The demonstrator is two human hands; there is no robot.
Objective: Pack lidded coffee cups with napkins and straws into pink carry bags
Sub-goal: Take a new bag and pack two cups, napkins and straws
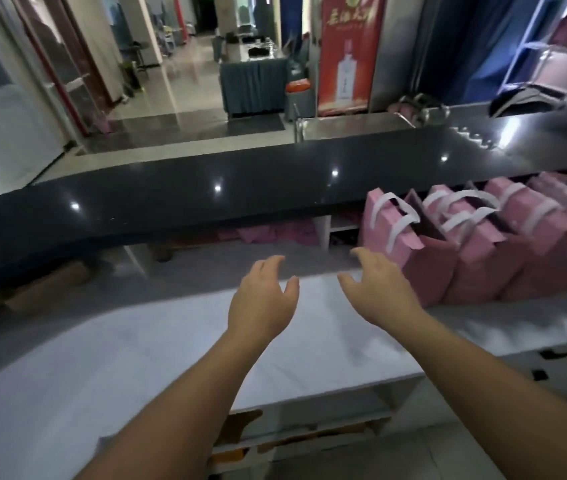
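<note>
Several pink carry bags [476,251] with white handles stand in a row on the white worktop [136,358], at the right, under the black counter's overhang. My left hand [261,299] hovers over the worktop near the middle, fingers relaxed and slightly curled, holding nothing. My right hand [379,289] is stretched out beside it, fingers spread, empty, just left of the nearest pink bag [389,230] and apart from it. No cups, napkins or straws are in sight.
A long glossy black counter [206,202] runs across above the worktop. Behind it are a steel sink with a tap [297,126], a red poster [348,50] and a hallway. Open shelves [292,431] sit below the worktop; pink cloth lies under the counter.
</note>
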